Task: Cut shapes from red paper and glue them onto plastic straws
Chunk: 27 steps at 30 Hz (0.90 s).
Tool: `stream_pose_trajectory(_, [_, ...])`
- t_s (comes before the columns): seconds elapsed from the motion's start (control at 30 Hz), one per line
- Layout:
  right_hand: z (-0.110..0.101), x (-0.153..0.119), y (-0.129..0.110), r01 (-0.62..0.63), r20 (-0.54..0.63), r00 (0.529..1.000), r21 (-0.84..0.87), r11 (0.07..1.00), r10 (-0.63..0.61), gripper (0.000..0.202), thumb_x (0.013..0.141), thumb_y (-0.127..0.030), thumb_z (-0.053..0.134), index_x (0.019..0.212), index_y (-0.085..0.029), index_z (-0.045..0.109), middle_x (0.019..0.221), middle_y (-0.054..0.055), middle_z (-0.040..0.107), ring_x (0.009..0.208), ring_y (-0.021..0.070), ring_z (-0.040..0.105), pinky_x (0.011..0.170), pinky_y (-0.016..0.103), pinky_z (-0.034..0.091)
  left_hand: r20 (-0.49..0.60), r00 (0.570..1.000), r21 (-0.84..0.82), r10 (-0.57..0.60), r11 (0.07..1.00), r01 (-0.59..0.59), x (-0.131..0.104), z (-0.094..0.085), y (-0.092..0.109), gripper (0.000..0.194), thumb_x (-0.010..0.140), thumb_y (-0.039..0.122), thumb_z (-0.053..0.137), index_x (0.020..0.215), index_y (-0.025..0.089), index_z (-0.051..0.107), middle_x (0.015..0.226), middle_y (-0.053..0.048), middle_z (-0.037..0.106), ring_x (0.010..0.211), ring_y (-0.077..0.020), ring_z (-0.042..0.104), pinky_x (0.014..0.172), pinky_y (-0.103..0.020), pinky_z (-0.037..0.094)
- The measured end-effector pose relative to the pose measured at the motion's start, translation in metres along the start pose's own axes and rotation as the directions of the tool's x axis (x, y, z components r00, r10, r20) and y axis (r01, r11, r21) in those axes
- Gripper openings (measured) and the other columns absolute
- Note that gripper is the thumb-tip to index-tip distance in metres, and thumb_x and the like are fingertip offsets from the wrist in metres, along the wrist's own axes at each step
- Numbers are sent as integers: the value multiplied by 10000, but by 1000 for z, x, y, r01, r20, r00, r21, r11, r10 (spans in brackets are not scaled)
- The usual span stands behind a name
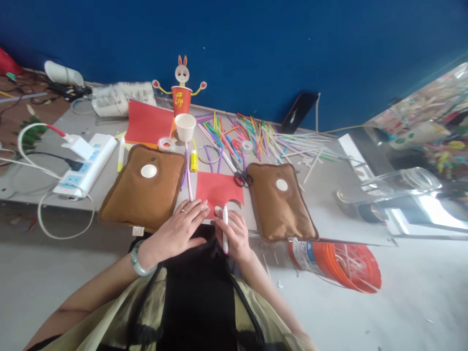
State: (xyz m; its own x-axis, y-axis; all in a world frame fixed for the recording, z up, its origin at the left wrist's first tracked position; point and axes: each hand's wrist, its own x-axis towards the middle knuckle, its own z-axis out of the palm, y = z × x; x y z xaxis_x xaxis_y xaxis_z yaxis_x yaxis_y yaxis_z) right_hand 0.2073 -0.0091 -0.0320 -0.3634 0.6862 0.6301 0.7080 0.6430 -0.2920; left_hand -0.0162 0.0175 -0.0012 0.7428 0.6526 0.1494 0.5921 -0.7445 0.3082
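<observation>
My left hand [186,224] lies flat, fingers stretched out, its fingertips at the lower left edge of a red sheet of paper [215,185]. In my right hand [236,231] is a white marker [225,229] with a pink end, held nearly upright at the paper's lower edge. A curved piece is cut out of the paper's lower right side. Whether the marker's tip touches the paper I cannot tell. Black-handled scissors [242,178] lie just beyond the sheet's right corner. A yellow glue stick [194,161] and a white paper cup [185,127] stand behind it.
Brown padded warmers [164,190] flank the paper on both sides. Colourful pipe cleaners [252,136] spread along the back, near a rabbit-topped red cup [181,100]. A power strip [87,168] with cables is at left. An orange bin [340,265] stands below the table's right edge.
</observation>
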Motion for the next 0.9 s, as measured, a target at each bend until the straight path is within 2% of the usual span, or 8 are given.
stream_pose_trajectory(0.1, [-3,-4,-2,-7,-149,989,12,1000,9,404,847,-80,597,1217,-238,565,1045,80,752,975,225,706,903,445,545,-23,1000,-32,2,999,-3,0,-2,0,632,948,421,534,1475,130,342,1534,-184,396,1460,-316,303,1202,-531,256])
stream_pose_trajectory(0.2, [-10,-11,-5,-77,-249,966,-5,997,73,413,857,-62,570,1234,-231,555,999,86,751,917,232,715,840,454,559,-24,1000,-47,8,999,-9,0,-4,1,622,946,418,540,1462,122,360,1531,-199,386,1463,-323,295,1200,-534,270])
stream_pose_trajectory(0.3, [-17,-16,-6,-181,-294,941,-22,983,167,408,889,-31,500,1235,-239,559,986,82,756,922,231,717,823,450,565,-42,999,-49,12,999,-14,-1,-7,4,603,934,407,564,1434,111,403,1530,-206,384,1467,-329,283,1197,-520,281])
stream_pose_trajectory(0.4, [-21,-19,-7,-245,-309,922,-4,969,232,380,916,-64,468,1243,-235,555,969,73,762,910,229,719,836,454,560,-86,996,-22,26,999,-28,-4,-9,9,509,946,356,553,1391,126,462,1520,-185,418,1458,-317,306,1169,-504,303])
stream_pose_trajectory(0.53, [-24,-18,-9,-209,-332,918,62,976,218,346,928,-110,472,1241,-220,568,965,57,760,874,225,721,839,451,554,-133,991,35,15,999,-10,-10,-11,14,395,964,321,528,1316,142,536,1459,-153,513,1411,-285,396,1118,-476,301])
stream_pose_trajectory(0.67, [-24,-15,-9,-129,-256,956,78,989,145,405,919,-82,475,1284,-236,560,992,62,754,916,229,713,833,438,560,-199,980,45,-3,999,12,-16,-11,15,345,964,288,533,1282,161,573,1403,-130,575,1359,-259,465,1085,-447,291])
stream_pose_trajectory(0.8, [-19,-14,-4,-15,-103,995,44,999,19,531,941,-95,462,1446,-256,424,1124,84,735,1062,245,689,898,456,547,-285,959,49,-10,999,25,-20,-7,15,306,948,266,566,1230,158,616,1292,-122,654,1279,-253,540,1054,-428,312])
stream_pose_trajectory(0.9, [-16,-13,1,35,15,999,51,998,-35,565,952,-94,461,1489,-247,372,1216,97,707,1186,254,636,983,474,507,-292,956,80,-8,996,33,-22,-1,16,307,942,253,574,1228,152,623,1245,-117,680,1239,-247,569,1042,-419,326])
